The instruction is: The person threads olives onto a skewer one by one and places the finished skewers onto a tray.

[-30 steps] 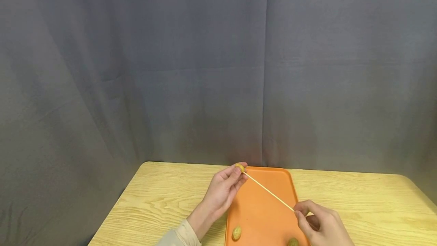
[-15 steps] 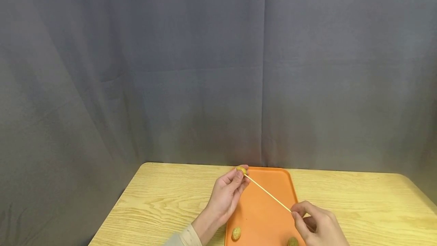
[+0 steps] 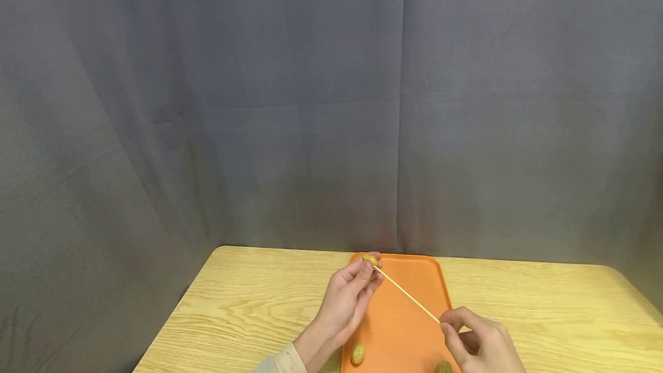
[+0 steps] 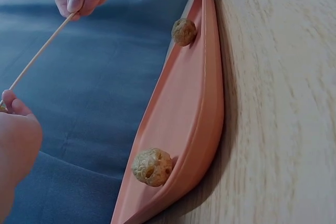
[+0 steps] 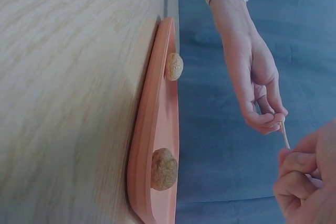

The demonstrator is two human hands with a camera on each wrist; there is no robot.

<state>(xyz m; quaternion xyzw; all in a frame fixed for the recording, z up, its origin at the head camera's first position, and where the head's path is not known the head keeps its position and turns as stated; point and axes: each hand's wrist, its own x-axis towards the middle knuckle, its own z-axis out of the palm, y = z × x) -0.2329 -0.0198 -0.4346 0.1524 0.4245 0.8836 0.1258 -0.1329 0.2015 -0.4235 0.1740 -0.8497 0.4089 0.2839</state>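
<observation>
My left hand (image 3: 339, 304) pinches a small yellowish-brown, rough oval ball (image 3: 370, 259) between thumb and fingers, above the far part of the orange tray (image 3: 404, 327). A thin wooden skewer (image 3: 407, 295) runs from this ball down to the right. Its other end is pinched by the thumb and fingertips of my right hand (image 3: 479, 341). Whether the tip sits inside the ball or only touches it is hidden by the left thumb. In the left wrist view, a similar ball (image 4: 152, 167) on the tray shows dark holes, and a second ball (image 4: 184, 32) lies farther along.
The tray lies lengthwise on a light wood-grain table (image 3: 259, 292), its raised rim (image 4: 212, 77) running all round. Its loose balls lie near the front, one left (image 3: 358, 354) and one right (image 3: 444, 367). A grey curtain (image 3: 311, 102) hangs behind the table.
My left hand, with the ball, has come slightly right and nearer. My right hand has shifted a little left, still holding the skewer. The loose balls and tray stay put.
</observation>
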